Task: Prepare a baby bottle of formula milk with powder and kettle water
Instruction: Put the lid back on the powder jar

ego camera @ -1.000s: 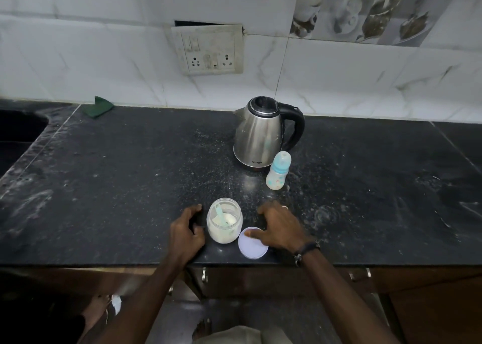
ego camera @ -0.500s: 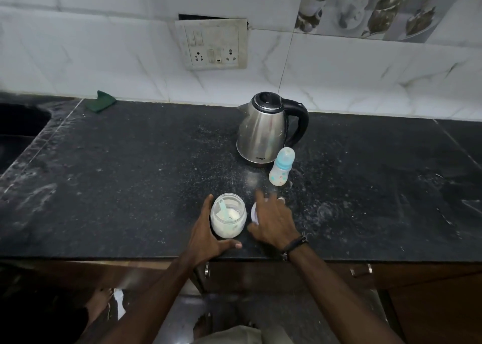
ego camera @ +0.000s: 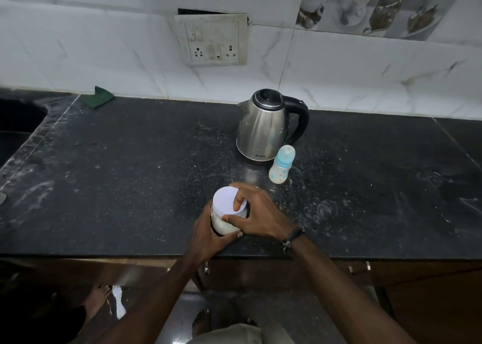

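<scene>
A clear jar of white formula powder (ego camera: pixel 223 225) stands near the front edge of the black counter (ego camera: pixel 130 187). My left hand (ego camera: pixel 208 235) wraps around the jar's lower body. My right hand (ego camera: pixel 257 213) holds the pale round lid (ego camera: pixel 225 200) on top of the jar, fingers over its right rim. The scoop inside is hidden by the lid. A small baby bottle (ego camera: pixel 282 164) with a blue collar and clear cap stands upright behind, just right of a steel kettle (ego camera: pixel 263 127) with a black handle.
White powder is scattered over the counter around the kettle and bottle. A green cloth (ego camera: pixel 102 97) lies at the back left beside a dark sink (ego camera: pixel 18 124). A socket panel (ego camera: pixel 212 40) hangs on the tiled wall. Cabinet doors and bare feet show below.
My right hand picked the lid up off the counter and brought it onto the jar's mouth. My left hand closed round the jar's body.
</scene>
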A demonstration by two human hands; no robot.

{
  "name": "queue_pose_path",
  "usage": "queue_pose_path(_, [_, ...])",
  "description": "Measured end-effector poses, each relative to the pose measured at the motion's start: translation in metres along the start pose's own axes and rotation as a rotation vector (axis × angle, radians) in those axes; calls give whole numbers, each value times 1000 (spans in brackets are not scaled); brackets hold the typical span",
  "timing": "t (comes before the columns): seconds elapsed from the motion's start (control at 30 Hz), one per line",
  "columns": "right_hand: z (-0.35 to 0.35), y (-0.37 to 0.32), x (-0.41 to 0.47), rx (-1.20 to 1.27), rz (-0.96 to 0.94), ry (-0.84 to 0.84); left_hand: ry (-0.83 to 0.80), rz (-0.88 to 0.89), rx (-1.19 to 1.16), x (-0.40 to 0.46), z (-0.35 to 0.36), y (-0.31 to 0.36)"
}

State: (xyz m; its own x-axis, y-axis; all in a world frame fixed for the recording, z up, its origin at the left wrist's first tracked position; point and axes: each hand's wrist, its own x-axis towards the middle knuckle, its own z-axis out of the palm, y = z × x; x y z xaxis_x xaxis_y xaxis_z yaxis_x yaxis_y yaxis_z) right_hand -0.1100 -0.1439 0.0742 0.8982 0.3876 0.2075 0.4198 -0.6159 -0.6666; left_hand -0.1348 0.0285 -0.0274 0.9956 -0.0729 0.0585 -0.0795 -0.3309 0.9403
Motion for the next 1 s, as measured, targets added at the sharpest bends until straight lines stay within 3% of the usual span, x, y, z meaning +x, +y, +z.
queue_pose_path(0.3, [-13, -28, 19, -354, -15, -408, 4, -53, 13, 0, 0, 2])
queue_pose_path(0.43, [-9, -35, 22, -573, -65, -503, 1, -97, 30, 0, 2, -1])
queue_pose_path(0.73, [-12, -46, 30, -626, -17, -458, 25, -112, 57, 0, 4, -3])
queue_pose_path(1.0, [9, -61, 34, -792, 139, -158, 8, -142, 136, -2, 3, 1])
